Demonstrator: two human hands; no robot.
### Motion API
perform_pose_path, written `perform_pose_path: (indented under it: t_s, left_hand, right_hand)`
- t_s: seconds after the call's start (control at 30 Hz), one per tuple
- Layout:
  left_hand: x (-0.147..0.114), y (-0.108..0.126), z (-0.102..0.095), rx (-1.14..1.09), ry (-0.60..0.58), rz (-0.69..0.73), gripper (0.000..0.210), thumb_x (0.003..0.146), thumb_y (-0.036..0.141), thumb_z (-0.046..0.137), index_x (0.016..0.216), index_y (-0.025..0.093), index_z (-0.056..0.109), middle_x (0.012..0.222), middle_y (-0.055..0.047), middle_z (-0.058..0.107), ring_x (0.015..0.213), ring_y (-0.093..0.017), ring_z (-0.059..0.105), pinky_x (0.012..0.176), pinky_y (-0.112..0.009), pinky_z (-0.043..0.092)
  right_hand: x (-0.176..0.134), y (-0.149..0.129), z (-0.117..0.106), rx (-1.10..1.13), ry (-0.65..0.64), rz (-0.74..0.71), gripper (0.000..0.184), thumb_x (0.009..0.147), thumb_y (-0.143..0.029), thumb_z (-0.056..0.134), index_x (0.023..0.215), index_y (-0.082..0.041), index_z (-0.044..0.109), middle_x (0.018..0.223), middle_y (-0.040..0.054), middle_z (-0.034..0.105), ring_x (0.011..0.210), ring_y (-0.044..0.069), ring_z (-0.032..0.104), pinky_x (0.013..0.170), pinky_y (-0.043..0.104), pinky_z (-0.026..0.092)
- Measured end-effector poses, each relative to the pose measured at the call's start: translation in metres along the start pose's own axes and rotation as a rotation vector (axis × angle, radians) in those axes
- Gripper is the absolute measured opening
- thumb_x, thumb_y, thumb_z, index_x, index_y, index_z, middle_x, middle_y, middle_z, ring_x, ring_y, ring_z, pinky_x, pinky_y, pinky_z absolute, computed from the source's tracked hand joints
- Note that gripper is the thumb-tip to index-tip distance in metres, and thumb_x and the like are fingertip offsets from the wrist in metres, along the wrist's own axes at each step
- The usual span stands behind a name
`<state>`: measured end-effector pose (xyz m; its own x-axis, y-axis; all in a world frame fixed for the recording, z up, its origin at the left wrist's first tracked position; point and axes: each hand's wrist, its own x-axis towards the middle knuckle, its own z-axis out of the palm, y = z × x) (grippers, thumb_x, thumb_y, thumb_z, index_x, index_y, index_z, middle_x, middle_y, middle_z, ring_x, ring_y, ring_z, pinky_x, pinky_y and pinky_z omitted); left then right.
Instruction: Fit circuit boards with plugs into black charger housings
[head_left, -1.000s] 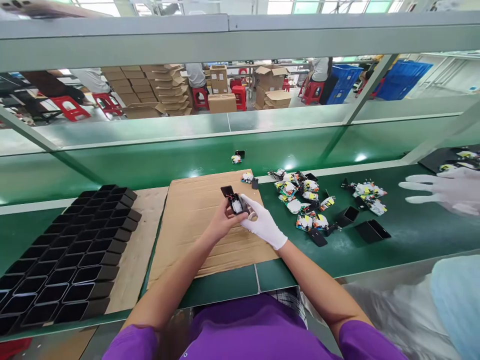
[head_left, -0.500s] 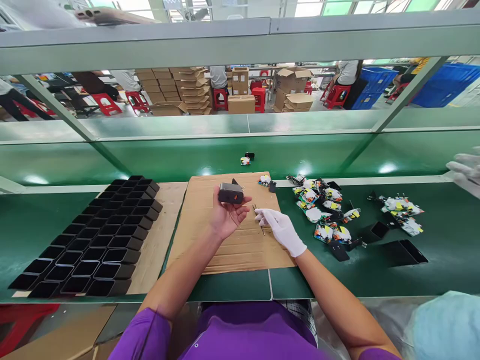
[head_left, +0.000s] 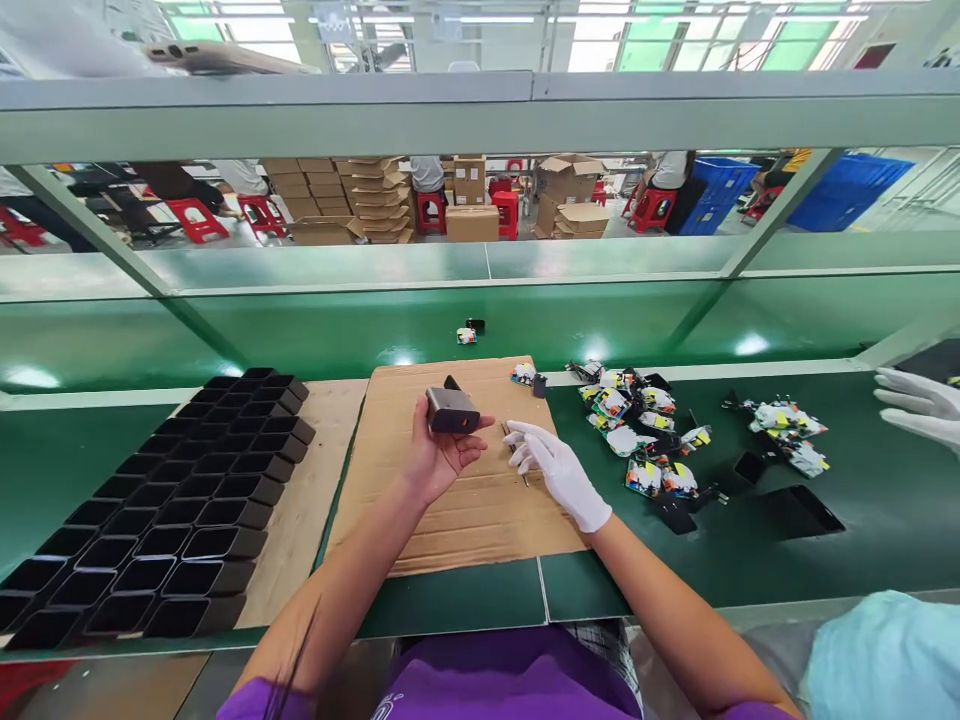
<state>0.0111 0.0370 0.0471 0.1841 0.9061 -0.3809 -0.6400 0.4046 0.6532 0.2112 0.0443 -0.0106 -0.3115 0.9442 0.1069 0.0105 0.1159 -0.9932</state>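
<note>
My bare left hand (head_left: 442, 450) holds a black box-shaped charger (head_left: 452, 410) over the cardboard sheet, its end with a small orange-marked port facing right. Behind the charger the tip of a small black piece (head_left: 451, 383) shows; whether it is attached I cannot tell. My right hand (head_left: 555, 468), in a white glove, rests low over the cardboard (head_left: 420, 540) with its fingers curled around a thin dark rod-like tool (head_left: 526, 480). Past the sheet's far right corner lie a small circuit board (head_left: 523, 373) and a black piece (head_left: 539, 386).
Rows of open black housings (head_left: 202, 515) cover a board on the left. Circuit boards (head_left: 622, 440) with black parts are heaped on the right, with a further heap (head_left: 791, 425) beyond. Another person's gloved hand (head_left: 919, 405) reaches in at the right edge. A metal beam (head_left: 480, 120) crosses above.
The view has tilted up slightly. My left hand has turned the charger so more of its top and side shows. My right hand keeps its place beside it.
</note>
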Motion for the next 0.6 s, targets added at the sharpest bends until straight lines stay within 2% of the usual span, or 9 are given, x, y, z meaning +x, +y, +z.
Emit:
perform_pose_path:
  t_s: [0.13, 0.2, 0.3, 0.4, 0.47, 0.53, 0.6]
  left_hand:
    - [0.005, -0.002, -0.014, 0.051, 0.025, 0.052, 0.079, 0.095, 0.075, 0.026, 0.095, 0.011, 0.071, 0.102, -0.018, 0.079, 0.06, -0.015, 0.073, 0.055, -0.022, 0.058]
    - [0.009, -0.006, -0.021, 0.137, 0.011, 0.122, 0.075, 0.091, 0.078, 0.034, 0.095, 0.012, 0.069, 0.105, -0.019, 0.078, 0.065, -0.017, 0.074, 0.058, -0.023, 0.059]
    - [0.015, -0.017, -0.032, 0.362, 0.0, 0.307, 0.07, 0.074, 0.079, 0.063, 0.104, 0.015, 0.064, 0.103, -0.016, 0.078, 0.072, -0.021, 0.075, 0.061, -0.028, 0.059]
    - [0.018, -0.031, -0.04, 0.539, 0.012, 0.419, 0.071, 0.053, 0.053, 0.091, 0.107, 0.02, 0.06, 0.096, -0.007, 0.076, 0.075, -0.02, 0.072, 0.061, -0.026, 0.056]
    - [0.017, -0.039, -0.042, 0.697, 0.004, 0.465, 0.064, 0.05, 0.037, 0.092, 0.104, 0.021, 0.061, 0.092, -0.003, 0.073, 0.069, -0.016, 0.068, 0.058, -0.024, 0.054]
    - [0.015, -0.045, -0.042, 0.83, 0.004, 0.508, 0.055, 0.054, 0.033, 0.088, 0.101, 0.021, 0.061, 0.089, -0.001, 0.07, 0.057, -0.011, 0.061, 0.053, -0.024, 0.05]
    - [0.014, -0.048, -0.042, 0.867, 0.01, 0.529, 0.052, 0.056, 0.033, 0.086, 0.1, 0.022, 0.061, 0.086, 0.0, 0.067, 0.049, -0.009, 0.055, 0.05, -0.024, 0.048]
  right_hand:
    - [0.0, -0.002, 0.007, 0.019, -0.021, 0.007, 0.058, 0.089, -0.064, 0.057, 0.122, -0.018, 0.071, 0.107, 0.0133, 0.075, 0.072, 0.015, 0.065, 0.064, 0.029, 0.053]
    - [-0.001, -0.005, 0.009, 0.016, -0.033, 0.023, 0.055, 0.088, -0.06, 0.06, 0.124, -0.02, 0.069, 0.113, 0.0136, 0.074, 0.077, 0.016, 0.067, 0.067, 0.03, 0.054]
    - [0.0, -0.009, 0.013, 0.03, -0.08, 0.083, 0.061, 0.086, -0.058, 0.064, 0.136, -0.023, 0.061, 0.128, 0.0142, 0.068, 0.084, 0.017, 0.07, 0.069, 0.03, 0.056]
    - [0.007, -0.011, 0.025, 0.041, -0.11, 0.146, 0.07, 0.082, -0.06, 0.068, 0.141, -0.026, 0.055, 0.139, 0.0134, 0.062, 0.095, 0.02, 0.071, 0.074, 0.032, 0.059]
    - [0.013, -0.011, 0.035, 0.036, -0.08, 0.144, 0.069, 0.076, -0.061, 0.073, 0.133, -0.024, 0.061, 0.133, 0.012, 0.066, 0.105, 0.023, 0.069, 0.083, 0.036, 0.06]
    - [0.016, -0.01, 0.043, 0.032, -0.049, 0.12, 0.065, 0.072, -0.06, 0.077, 0.123, -0.022, 0.067, 0.123, 0.0101, 0.071, 0.112, 0.026, 0.066, 0.095, 0.04, 0.057]
    - [0.016, -0.009, 0.048, 0.026, -0.045, 0.109, 0.06, 0.072, -0.058, 0.077, 0.119, -0.021, 0.069, 0.117, 0.0086, 0.074, 0.114, 0.027, 0.066, 0.102, 0.042, 0.053]
